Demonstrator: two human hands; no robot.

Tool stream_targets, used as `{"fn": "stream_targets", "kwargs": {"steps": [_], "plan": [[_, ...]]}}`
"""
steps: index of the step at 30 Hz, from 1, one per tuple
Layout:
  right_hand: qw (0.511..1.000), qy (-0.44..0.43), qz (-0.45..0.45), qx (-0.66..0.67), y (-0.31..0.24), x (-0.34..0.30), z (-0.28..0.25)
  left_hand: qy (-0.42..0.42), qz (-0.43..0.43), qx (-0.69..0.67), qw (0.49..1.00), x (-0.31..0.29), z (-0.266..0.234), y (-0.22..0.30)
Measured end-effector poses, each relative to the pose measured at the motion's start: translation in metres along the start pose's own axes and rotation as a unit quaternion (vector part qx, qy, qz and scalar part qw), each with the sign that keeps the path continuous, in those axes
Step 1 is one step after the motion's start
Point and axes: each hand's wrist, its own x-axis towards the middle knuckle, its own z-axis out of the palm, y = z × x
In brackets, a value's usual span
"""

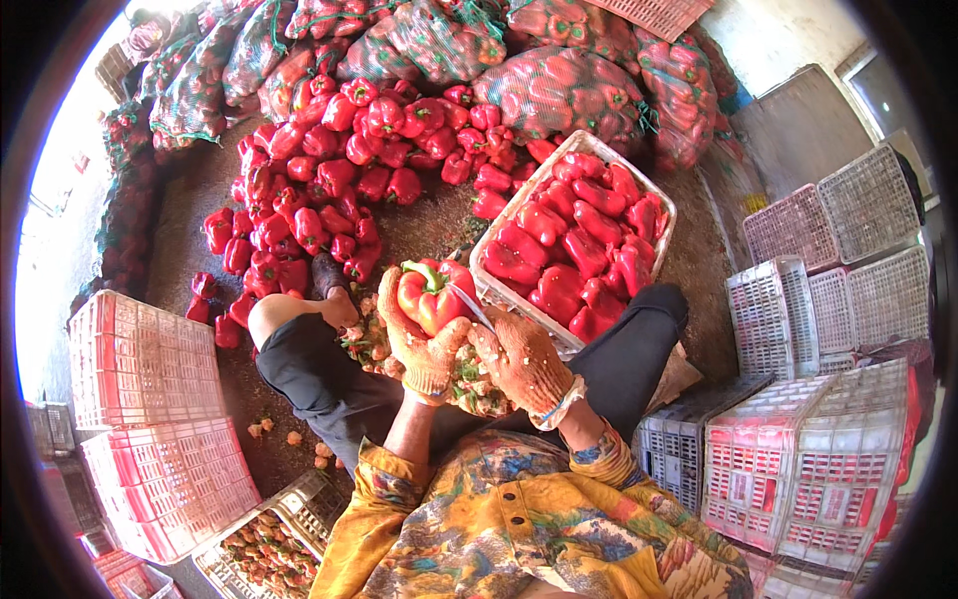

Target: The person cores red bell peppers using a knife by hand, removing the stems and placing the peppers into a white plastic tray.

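Red pepper [431, 295] gripped in your gloved left hand [419, 344], centre, above lap. Right hand [521, 359] clenched round knife [469, 304], blade touching pepper. Risk: blade slips off glossy skin toward left fingers. Full white crate [529, 309] just right, easily knocked.

I see a dirt floor [439, 225] in bright daylight, stacked plastic crates [828, 299] along the right, more crates [140, 359] left, mesh sacks [419, 40] piled behind

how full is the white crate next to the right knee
Nearly full: red peppers fill the white crate almost to its rim, hiding its floor.
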Motion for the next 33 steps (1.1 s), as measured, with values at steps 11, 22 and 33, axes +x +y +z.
{"fn": "stream_targets", "kwargs": {"steps": [11,22,33], "plan": [[0.997,0.059,0.043,0.029,0.033,-0.020,-0.001,0.027,-0.054,-0.100,0.993,0.021,0.001,0.003],[0.970,-0.114,0.065,0.202,0.041,0.009,-0.010,-0.124,-0.122,0.235,0.956,-0.016,-0.010,-0.029],[0.986,-0.122,-0.017,0.111,0.069,0.013,0.009,-0.156,-0.191,0.135,0.959,-0.010,-0.038,-0.007]]}}
